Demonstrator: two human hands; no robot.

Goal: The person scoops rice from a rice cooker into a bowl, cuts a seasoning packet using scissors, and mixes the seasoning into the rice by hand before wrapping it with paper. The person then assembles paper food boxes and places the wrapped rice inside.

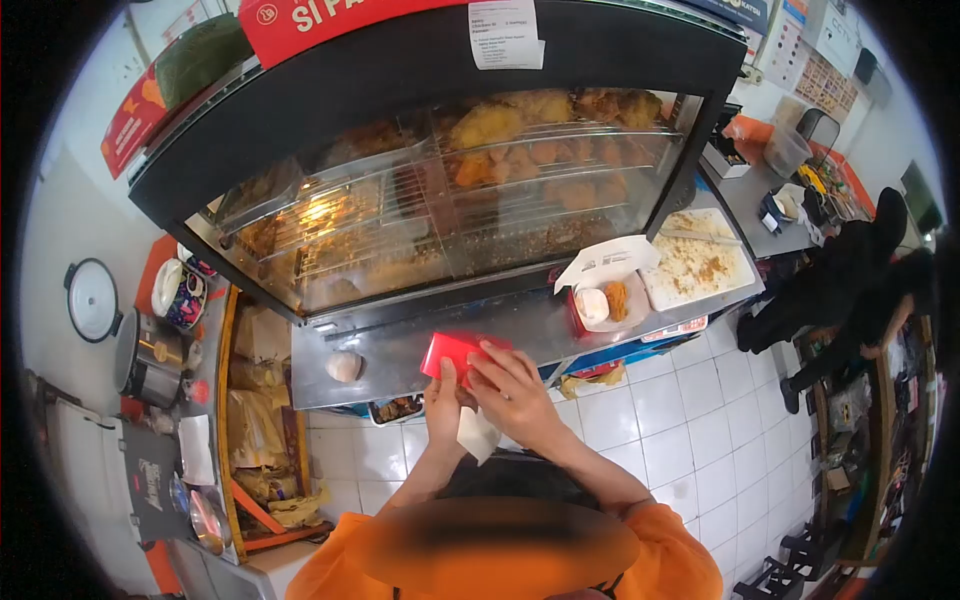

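A red cardboard food box [452, 352] is held in front of my body, over the counter's near edge. My left hand [443, 408] grips its near left side with the thumb up against it. My right hand [514, 394] has its fingers closed on the right side of the same box. A white flap or paper [478, 436] hangs below, between my wrists. To the left on the counter sits a round, pale wrapped ball [344, 366], apart from my hands. At the right stands an open box [578, 312] holding a white rounded portion [592, 305] and a piece of fried chicken [622, 300].
A glass display warmer [440, 290] with fried food on racks rises behind the steel counter [400, 375]. A crumb-strewn white tray [735, 270] lies at the counter's right end. A rice cooker [150, 350] is on the left. Another person in dark clothes [830, 290] stands at the right.
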